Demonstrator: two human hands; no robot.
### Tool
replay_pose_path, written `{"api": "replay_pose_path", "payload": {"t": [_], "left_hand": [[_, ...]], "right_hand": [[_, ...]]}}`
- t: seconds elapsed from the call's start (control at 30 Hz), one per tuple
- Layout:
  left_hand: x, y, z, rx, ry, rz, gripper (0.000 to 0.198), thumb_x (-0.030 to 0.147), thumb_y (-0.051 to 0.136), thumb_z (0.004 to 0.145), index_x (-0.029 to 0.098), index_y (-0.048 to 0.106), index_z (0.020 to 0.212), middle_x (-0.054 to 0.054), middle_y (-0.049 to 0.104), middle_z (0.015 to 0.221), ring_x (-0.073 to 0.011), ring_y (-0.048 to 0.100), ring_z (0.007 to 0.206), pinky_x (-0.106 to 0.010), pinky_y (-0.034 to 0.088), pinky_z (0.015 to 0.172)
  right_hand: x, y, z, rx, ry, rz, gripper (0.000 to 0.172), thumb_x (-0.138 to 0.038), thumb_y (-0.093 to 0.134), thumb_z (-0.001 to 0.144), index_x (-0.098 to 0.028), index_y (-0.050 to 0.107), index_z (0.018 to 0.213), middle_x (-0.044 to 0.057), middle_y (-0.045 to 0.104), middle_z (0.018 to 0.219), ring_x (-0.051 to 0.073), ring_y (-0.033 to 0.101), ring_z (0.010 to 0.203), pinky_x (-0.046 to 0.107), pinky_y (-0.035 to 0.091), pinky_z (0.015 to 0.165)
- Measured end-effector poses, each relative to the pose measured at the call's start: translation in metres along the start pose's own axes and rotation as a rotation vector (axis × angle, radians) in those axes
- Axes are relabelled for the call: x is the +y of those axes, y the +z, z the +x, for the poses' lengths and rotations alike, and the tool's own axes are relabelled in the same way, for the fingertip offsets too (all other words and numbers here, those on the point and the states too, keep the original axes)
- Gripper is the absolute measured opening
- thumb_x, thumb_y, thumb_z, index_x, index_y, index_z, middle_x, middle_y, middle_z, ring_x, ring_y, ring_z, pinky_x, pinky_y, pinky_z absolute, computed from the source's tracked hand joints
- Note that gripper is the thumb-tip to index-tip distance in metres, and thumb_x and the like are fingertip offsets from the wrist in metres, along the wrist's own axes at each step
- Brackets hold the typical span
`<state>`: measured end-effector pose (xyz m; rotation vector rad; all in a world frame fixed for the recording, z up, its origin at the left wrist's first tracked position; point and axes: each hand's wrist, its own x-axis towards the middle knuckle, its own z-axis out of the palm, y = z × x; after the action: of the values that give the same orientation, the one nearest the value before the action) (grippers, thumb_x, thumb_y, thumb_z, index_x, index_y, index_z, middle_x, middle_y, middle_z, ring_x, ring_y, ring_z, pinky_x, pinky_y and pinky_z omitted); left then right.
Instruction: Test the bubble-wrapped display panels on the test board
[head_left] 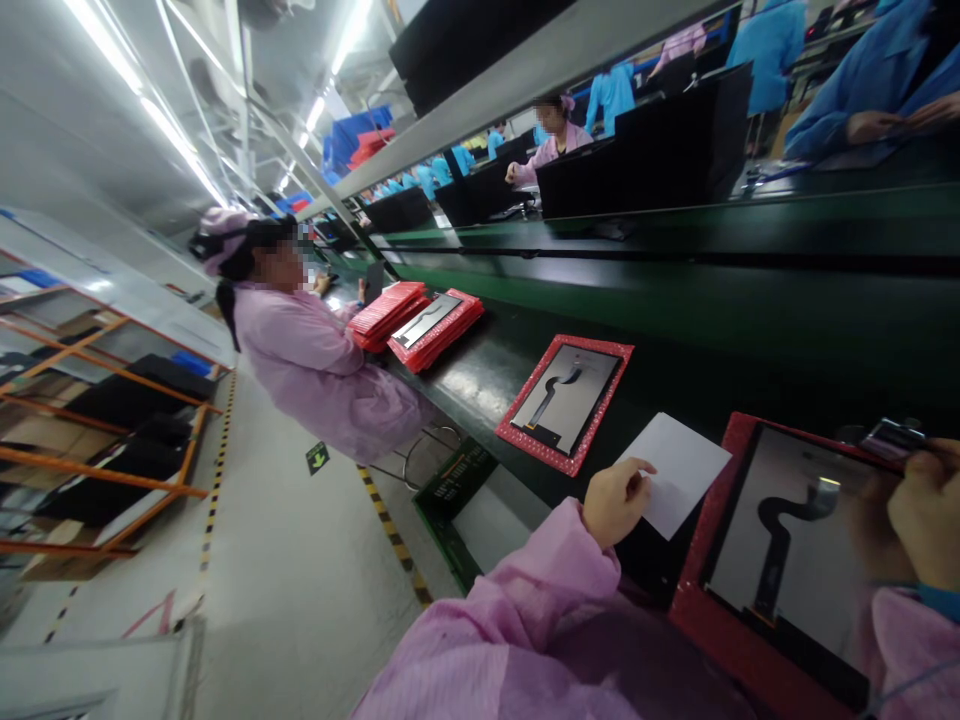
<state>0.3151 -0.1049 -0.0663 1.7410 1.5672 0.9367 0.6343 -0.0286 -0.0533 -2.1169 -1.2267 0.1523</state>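
My left hand (619, 500) is closed, its fingers curled at the left edge of a white sheet (679, 475), which it seems to pinch. At the right edge of the view, my right hand (926, 510) is partly cut off. Its bent fingers grip a small dark, shiny object (894, 438) whose kind I cannot make out. Below that hand lies a flat display panel (806, 560) with a curved black ribbon cable, on red bubble wrap (694, 570). A second such panel (574, 395) rests on its own red bubble-wrap sleeve (517, 418) farther left.
Farther along the dark green bench (480, 360) stand stacks of red bubble-wrap sleeves (386, 310), one topped with a panel (427, 320). A co-worker in pink (322, 350) sits there. A green crate (442, 505) is beside the bench. Black partitions (645, 150) line the far side.
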Motion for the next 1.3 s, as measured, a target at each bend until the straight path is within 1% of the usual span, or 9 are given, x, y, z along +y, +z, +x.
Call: {"api": "replay_pose_path", "payload": {"t": [0.17,0.3,0.4,0.47,0.57,0.67,0.87,1.13,1.3], "left_hand": [[-0.002,0.001,0.0,-0.003,0.004,-0.006,0.025,0.014,0.054,0.085,0.018,0.069,0.104,0.004,0.058,0.071,-0.0087,0.047,0.058,-0.022,0.04,0.064],[-0.001,0.0,0.0,-0.006,0.001,-0.003,0.024,0.014,0.054,0.085,0.018,0.069,0.104,0.004,0.058,0.072,-0.0086,0.048,0.059,-0.022,0.041,0.065],[0.0,0.0,0.0,-0.01,-0.006,0.003,0.024,0.013,0.054,0.085,0.018,0.069,0.104,0.004,0.058,0.071,-0.0086,0.048,0.059,-0.022,0.041,0.064],[0.002,-0.001,0.0,-0.014,-0.013,0.009,0.024,0.014,0.055,0.085,0.019,0.069,0.103,0.004,0.058,0.07,-0.0085,0.048,0.058,-0.022,0.04,0.063],[0.004,-0.002,0.0,-0.016,-0.018,0.015,0.024,0.013,0.055,0.084,0.019,0.069,0.103,0.004,0.058,0.07,-0.0087,0.048,0.059,-0.022,0.041,0.064],[0.005,-0.002,0.001,-0.016,-0.014,0.016,0.025,0.013,0.054,0.084,0.018,0.069,0.103,0.004,0.057,0.069,-0.009,0.049,0.06,-0.022,0.041,0.065],[0.002,0.0,0.001,-0.016,0.0,0.019,0.026,0.013,0.054,0.084,0.017,0.07,0.104,0.004,0.055,0.069,-0.0091,0.047,0.059,-0.023,0.039,0.065],[0.0,0.001,0.0,-0.014,0.013,0.015,0.025,0.013,0.053,0.085,0.017,0.069,0.104,0.004,0.055,0.069,-0.0091,0.048,0.06,-0.023,0.04,0.065],[0.001,0.0,0.0,-0.006,0.019,0.015,0.025,0.013,0.053,0.084,0.017,0.069,0.103,0.004,0.055,0.068,-0.009,0.047,0.06,-0.023,0.04,0.065]], "right_hand": [[-0.001,-0.001,0.0,-0.045,-0.015,-0.022,0.044,-0.033,0.039,0.077,-0.012,0.067,0.104,0.014,0.056,0.084,0.033,0.057,0.082,0.05,0.05,0.085],[-0.003,-0.001,-0.002,-0.032,-0.03,0.019,0.056,-0.032,0.037,0.077,-0.005,0.065,0.118,0.023,0.062,0.104,0.041,0.059,0.104,0.055,0.047,0.096],[-0.007,-0.002,-0.008,0.048,-0.16,0.031,0.075,-0.031,0.04,0.077,0.004,0.042,0.144,0.03,0.056,0.126,0.043,0.051,0.123,0.056,0.043,0.102],[-0.009,-0.001,-0.012,0.094,-0.286,0.016,0.079,-0.035,0.039,0.082,0.002,0.03,0.152,0.029,0.051,0.134,0.042,0.046,0.13,0.057,0.04,0.106],[-0.01,0.004,-0.015,0.082,-0.386,0.012,0.073,-0.047,0.034,0.089,-0.005,0.044,0.147,0.026,0.055,0.131,0.04,0.048,0.127,0.058,0.038,0.108],[-0.007,0.009,-0.012,0.069,-0.379,0.027,0.074,-0.053,0.035,0.086,-0.006,0.053,0.141,0.026,0.057,0.125,0.042,0.051,0.123,0.059,0.041,0.106],[-0.001,0.014,-0.006,0.081,-0.4,0.007,0.078,-0.052,0.039,0.082,-0.002,0.052,0.14,0.027,0.059,0.119,0.044,0.055,0.12,0.06,0.044,0.103],[0.004,0.018,-0.004,0.054,-0.369,0.031,0.078,-0.051,0.045,0.078,-0.01,0.048,0.144,0.021,0.059,0.118,0.042,0.052,0.121,0.059,0.044,0.103],[0.004,0.018,-0.002,0.035,-0.356,0.028,0.079,-0.05,0.045,0.077,-0.01,0.048,0.145,0.022,0.059,0.123,0.043,0.051,0.125,0.059,0.042,0.105]]}}
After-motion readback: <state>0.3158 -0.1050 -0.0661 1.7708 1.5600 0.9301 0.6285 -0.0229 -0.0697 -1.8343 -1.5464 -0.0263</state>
